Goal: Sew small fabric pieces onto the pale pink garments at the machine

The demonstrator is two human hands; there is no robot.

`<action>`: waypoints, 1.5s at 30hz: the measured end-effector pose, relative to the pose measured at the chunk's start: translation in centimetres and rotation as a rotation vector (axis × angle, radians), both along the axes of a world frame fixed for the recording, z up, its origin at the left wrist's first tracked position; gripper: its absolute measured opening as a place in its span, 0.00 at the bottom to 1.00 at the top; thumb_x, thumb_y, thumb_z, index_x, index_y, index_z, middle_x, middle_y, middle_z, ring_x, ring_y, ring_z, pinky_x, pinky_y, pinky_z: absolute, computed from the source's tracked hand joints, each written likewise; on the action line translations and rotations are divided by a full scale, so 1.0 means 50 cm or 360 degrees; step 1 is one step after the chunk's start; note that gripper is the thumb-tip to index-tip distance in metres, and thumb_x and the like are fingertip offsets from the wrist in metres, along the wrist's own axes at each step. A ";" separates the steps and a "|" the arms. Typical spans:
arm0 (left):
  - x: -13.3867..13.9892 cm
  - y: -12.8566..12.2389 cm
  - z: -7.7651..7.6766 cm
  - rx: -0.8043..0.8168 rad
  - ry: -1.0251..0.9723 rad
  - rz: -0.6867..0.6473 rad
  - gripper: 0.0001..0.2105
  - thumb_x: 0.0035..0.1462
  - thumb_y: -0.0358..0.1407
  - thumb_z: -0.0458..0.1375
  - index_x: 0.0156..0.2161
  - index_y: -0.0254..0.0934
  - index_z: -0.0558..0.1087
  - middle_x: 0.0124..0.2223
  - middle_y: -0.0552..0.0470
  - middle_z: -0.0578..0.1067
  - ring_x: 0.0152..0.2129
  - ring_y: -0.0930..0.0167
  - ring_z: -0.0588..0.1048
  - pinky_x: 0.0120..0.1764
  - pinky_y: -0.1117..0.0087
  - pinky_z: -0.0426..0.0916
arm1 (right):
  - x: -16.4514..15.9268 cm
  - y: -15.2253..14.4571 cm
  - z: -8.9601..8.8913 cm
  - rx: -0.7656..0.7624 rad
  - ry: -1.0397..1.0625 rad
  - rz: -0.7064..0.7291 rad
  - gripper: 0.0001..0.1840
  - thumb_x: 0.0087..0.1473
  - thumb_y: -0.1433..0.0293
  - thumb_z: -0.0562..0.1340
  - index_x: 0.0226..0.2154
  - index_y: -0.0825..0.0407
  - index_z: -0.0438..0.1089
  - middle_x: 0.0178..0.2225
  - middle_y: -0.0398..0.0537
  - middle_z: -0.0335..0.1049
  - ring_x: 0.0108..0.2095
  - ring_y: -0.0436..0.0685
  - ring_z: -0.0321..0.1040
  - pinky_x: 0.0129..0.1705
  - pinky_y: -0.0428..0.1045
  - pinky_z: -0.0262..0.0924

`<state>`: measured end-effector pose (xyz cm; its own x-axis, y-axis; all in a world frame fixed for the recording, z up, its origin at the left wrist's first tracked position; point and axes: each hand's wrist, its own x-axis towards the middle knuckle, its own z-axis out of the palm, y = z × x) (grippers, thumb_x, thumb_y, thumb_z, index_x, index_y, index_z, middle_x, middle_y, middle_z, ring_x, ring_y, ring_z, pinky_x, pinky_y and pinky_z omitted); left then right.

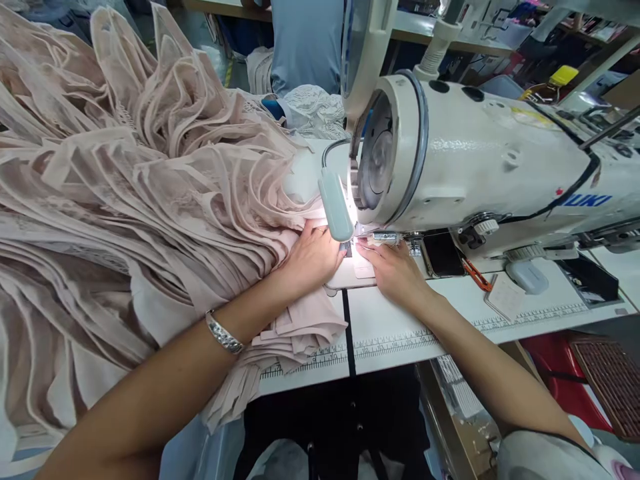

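Observation:
Under the bright lamp at the needle area, my left hand [315, 257] is closed on the edge of a pale pink garment piece [313, 313]. Its fingertips reach the left side of the presser foot [346, 248]. My right hand [397, 273] lies just right of the foot, thumb and fingers pressed together at the lit fabric; their tips are partly lost in glare. The sewing machine [465, 147] stands over both hands, and its small grey-green lamp [336, 203] hides part of the needle area.
A big heap of pale pink garments [165, 173] with lace covers the left side. On the right lie a dark phone [443, 253], orange-handled snips [477, 275], a grey case [527, 277] and a black tray [590, 280]. A ruler strip [400, 341] edges the table. A person in blue [307, 47] is behind.

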<state>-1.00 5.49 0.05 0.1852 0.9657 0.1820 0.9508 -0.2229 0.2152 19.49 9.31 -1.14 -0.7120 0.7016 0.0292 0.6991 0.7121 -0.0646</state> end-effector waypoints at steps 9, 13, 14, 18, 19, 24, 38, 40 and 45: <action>0.007 -0.003 0.011 -0.0054 -0.0012 0.0051 0.06 0.63 0.33 0.58 0.44 0.34 0.70 0.44 0.43 0.76 0.47 0.57 0.74 0.56 0.57 0.64 | -0.015 -0.010 0.014 -0.0027 -0.0135 -0.0052 0.28 0.66 0.75 0.47 0.64 0.52 0.65 0.60 0.60 0.70 0.53 0.69 0.71 0.62 0.71 0.50; 0.005 -0.002 0.004 -0.0001 0.0014 0.0031 0.04 0.63 0.33 0.57 0.42 0.35 0.71 0.43 0.43 0.76 0.46 0.57 0.74 0.55 0.56 0.65 | -0.018 -0.013 0.015 -0.0034 -0.0142 -0.0067 0.27 0.69 0.71 0.47 0.65 0.52 0.63 0.59 0.62 0.70 0.51 0.69 0.72 0.63 0.74 0.48; 0.005 -0.002 0.002 0.0012 0.0021 0.0026 0.04 0.63 0.33 0.57 0.42 0.34 0.71 0.43 0.43 0.76 0.46 0.57 0.74 0.54 0.56 0.65 | -0.019 -0.013 0.016 -0.0036 -0.0145 -0.0074 0.26 0.70 0.70 0.47 0.66 0.52 0.63 0.59 0.62 0.71 0.51 0.69 0.72 0.63 0.74 0.48; 0.003 -0.001 -0.002 0.0055 0.0049 0.0016 0.04 0.63 0.33 0.57 0.40 0.35 0.71 0.41 0.43 0.76 0.44 0.58 0.74 0.54 0.56 0.66 | -0.020 -0.012 0.015 -0.0039 -0.0176 -0.0108 0.26 0.70 0.69 0.47 0.67 0.50 0.62 0.56 0.61 0.73 0.50 0.67 0.73 0.64 0.72 0.47; 0.002 -0.001 -0.003 0.0067 0.0054 0.0013 0.03 0.63 0.33 0.57 0.40 0.35 0.71 0.41 0.44 0.76 0.44 0.58 0.74 0.54 0.56 0.66 | -0.019 -0.012 0.014 -0.0042 -0.0181 -0.0109 0.26 0.70 0.69 0.47 0.67 0.49 0.62 0.56 0.61 0.73 0.49 0.67 0.73 0.65 0.71 0.46; 0.003 0.000 -0.002 0.0035 0.0076 0.0018 0.04 0.64 0.34 0.56 0.39 0.35 0.71 0.40 0.43 0.75 0.43 0.57 0.74 0.54 0.54 0.66 | -0.020 -0.010 0.010 -0.0057 -0.0183 -0.0107 0.27 0.71 0.68 0.45 0.68 0.49 0.60 0.57 0.61 0.71 0.47 0.67 0.74 0.65 0.72 0.45; 0.007 -0.001 0.003 -0.0061 0.0105 0.0063 0.06 0.65 0.36 0.56 0.41 0.35 0.71 0.41 0.42 0.76 0.44 0.56 0.74 0.54 0.54 0.66 | -0.022 -0.008 0.017 -0.0150 -0.0197 -0.0143 0.28 0.71 0.65 0.43 0.66 0.50 0.62 0.53 0.60 0.74 0.45 0.67 0.73 0.64 0.71 0.43; 0.008 -0.001 0.003 -0.0061 0.0113 0.0066 0.06 0.65 0.36 0.56 0.41 0.35 0.71 0.41 0.42 0.76 0.44 0.56 0.74 0.54 0.55 0.66 | -0.022 -0.008 0.016 -0.0151 -0.0189 -0.0137 0.28 0.71 0.65 0.42 0.66 0.50 0.62 0.53 0.60 0.74 0.46 0.67 0.72 0.64 0.71 0.43; 0.006 -0.002 0.006 0.0010 0.0153 0.0057 0.05 0.65 0.36 0.56 0.40 0.36 0.71 0.40 0.43 0.76 0.42 0.57 0.74 0.51 0.57 0.67 | -0.023 -0.012 0.010 -0.0049 -0.0150 -0.0128 0.25 0.70 0.68 0.45 0.63 0.49 0.66 0.49 0.57 0.75 0.44 0.66 0.71 0.61 0.68 0.50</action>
<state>-0.69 5.36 0.38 0.1677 0.9709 0.1711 0.9743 -0.1897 0.1215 18.33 8.69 -0.64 -0.6519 0.7561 -0.0578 0.7579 0.6521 -0.0169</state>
